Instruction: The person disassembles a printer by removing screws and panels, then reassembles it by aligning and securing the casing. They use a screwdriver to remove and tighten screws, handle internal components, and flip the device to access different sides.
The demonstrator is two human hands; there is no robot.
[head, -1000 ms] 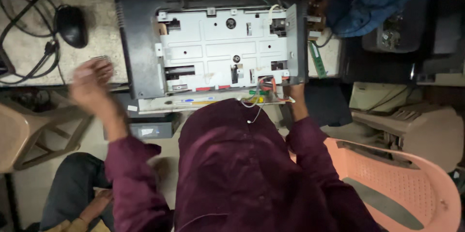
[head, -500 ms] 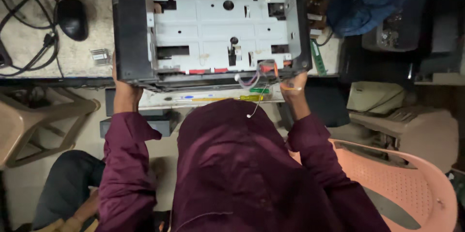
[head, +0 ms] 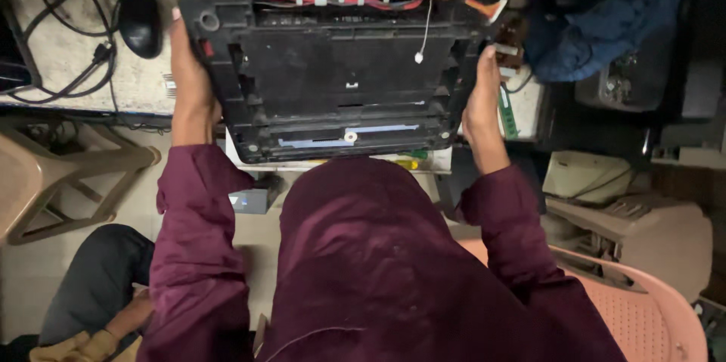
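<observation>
Both hands are on the black printer chassis (head: 340,82), which is tipped up above the table's (head: 98,78) near edge with its dark underside facing the camera. The left hand (head: 190,78) presses flat along the left wall; its fingertips wrap out of sight behind the casing. The right hand (head: 482,97) grips the right wall, thumb on the near face, fingers hidden behind it. The chassis's top is cut off by the frame, with red wires (head: 355,0) showing there. A pale blue strip label (head: 340,135) runs along the lower edge, and a white tag (head: 418,58) dangles from a thin cord. A black mouse (head: 141,23) lies on the table to the left.
</observation>
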